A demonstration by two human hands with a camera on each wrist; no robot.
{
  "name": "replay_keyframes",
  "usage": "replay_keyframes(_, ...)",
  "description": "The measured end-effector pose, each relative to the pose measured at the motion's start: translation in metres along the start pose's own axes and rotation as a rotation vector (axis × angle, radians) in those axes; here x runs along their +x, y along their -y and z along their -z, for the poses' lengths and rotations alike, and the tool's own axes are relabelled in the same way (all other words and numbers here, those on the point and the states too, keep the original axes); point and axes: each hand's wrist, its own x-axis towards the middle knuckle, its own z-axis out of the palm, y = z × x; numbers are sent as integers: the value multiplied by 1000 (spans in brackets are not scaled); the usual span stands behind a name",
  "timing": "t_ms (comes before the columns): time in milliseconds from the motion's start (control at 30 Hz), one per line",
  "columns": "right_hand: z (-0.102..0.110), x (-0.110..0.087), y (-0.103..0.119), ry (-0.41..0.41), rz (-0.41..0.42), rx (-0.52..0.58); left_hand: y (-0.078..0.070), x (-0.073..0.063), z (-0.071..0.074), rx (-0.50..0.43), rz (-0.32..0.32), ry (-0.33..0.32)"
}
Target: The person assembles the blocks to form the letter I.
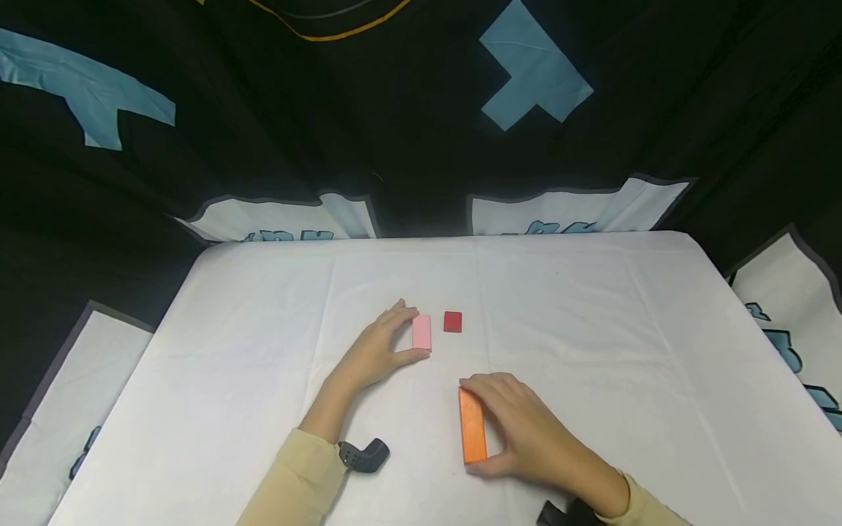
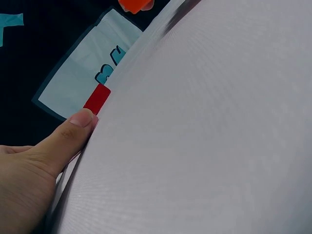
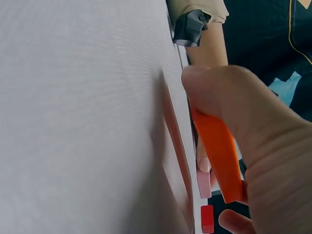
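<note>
My left hand pinches a small pink block at its two ends, thumb at the near end and fingers at the far end. Just right of that block sits a red block on the white table, with a narrow gap between the two. Nearer to me, my right hand grips a long orange block lengthwise between thumb and fingertips. In the right wrist view the orange block is held above the tabletop. The left thumb covers most of the pink block in the left wrist view.
A white cloth covers the table. Black curtain with light blue and white patches hangs behind and beside it. Dark straps are worn at both wrists, over or next to beige sleeves.
</note>
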Motion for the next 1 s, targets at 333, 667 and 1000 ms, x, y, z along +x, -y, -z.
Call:
replay_keyframes(333, -4, 4, -4, 1, -35, -2, 0, 0, 0, -4, 6, 2)
replay_keyframes(667, -7, 5, -6, 13, -69, 11, 0, 0, 0, -1, 12, 3)
replay_keyframes(1000, -7, 5, -7, 21, -74, 22, -1, -1, 1, -1, 17, 3)
